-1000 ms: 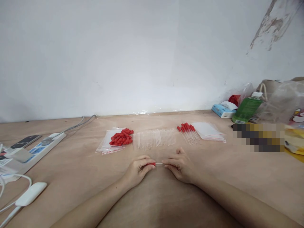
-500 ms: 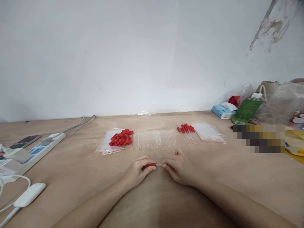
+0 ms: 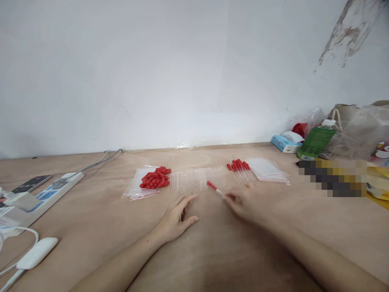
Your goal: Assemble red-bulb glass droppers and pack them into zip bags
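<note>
Right hand (image 3: 240, 199) pinches the clear stem of a red-bulbed dropper (image 3: 215, 188), which slants forward-left toward the clear tubes (image 3: 194, 178); left hand (image 3: 175, 218), fingers spread, lies apart from the dropper.

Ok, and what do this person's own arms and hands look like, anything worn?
Both the left hand and right hand are ungloved. The left forearm and right forearm show no sleeve, watch or bracelet; the left has a small dark spot. The right hand is blurred.
</note>
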Demonstrator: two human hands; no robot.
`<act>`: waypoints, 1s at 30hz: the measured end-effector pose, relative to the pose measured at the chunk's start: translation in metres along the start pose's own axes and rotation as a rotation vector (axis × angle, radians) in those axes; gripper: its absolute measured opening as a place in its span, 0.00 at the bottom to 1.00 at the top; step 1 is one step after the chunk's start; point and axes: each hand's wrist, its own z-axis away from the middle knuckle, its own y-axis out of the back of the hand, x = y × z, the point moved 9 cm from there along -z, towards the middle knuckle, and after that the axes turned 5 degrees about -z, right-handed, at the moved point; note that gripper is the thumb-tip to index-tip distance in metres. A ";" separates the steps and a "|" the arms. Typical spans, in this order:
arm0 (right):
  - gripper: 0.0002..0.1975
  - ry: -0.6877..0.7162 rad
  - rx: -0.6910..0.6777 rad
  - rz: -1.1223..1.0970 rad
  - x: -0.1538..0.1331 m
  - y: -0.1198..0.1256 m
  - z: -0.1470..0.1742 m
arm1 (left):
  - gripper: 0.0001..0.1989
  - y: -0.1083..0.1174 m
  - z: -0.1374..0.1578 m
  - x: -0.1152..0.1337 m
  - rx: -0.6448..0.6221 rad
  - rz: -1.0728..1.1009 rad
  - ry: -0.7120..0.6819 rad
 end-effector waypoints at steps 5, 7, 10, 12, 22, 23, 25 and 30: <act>0.17 -0.596 0.133 0.072 0.091 0.031 -0.026 | 0.11 -0.004 -0.002 0.005 -0.044 -0.023 -0.029; 0.18 -0.666 0.110 0.149 0.107 0.026 -0.035 | 0.11 -0.004 -0.002 0.005 -0.038 -0.023 -0.033; 0.19 -0.713 0.061 0.237 0.120 0.010 -0.038 | 0.10 -0.003 -0.001 0.005 -0.038 -0.022 -0.040; 0.20 -0.717 0.044 0.294 0.121 0.004 -0.035 | 0.10 -0.004 -0.001 0.004 -0.042 -0.020 -0.033; 0.12 -0.622 -0.063 0.252 0.081 -0.015 -0.060 | 0.10 -0.004 -0.002 0.005 -0.042 -0.017 -0.036; 0.11 -0.639 -0.077 0.258 0.083 -0.019 -0.064 | 0.10 -0.003 -0.002 0.005 -0.039 -0.017 -0.037; 0.08 -0.668 -0.087 0.264 0.089 -0.026 -0.071 | 0.10 -0.003 -0.002 0.005 -0.037 -0.018 -0.036; 0.05 -0.672 -0.104 0.265 0.097 -0.031 -0.075 | 0.10 -0.003 -0.001 0.006 -0.036 -0.009 -0.042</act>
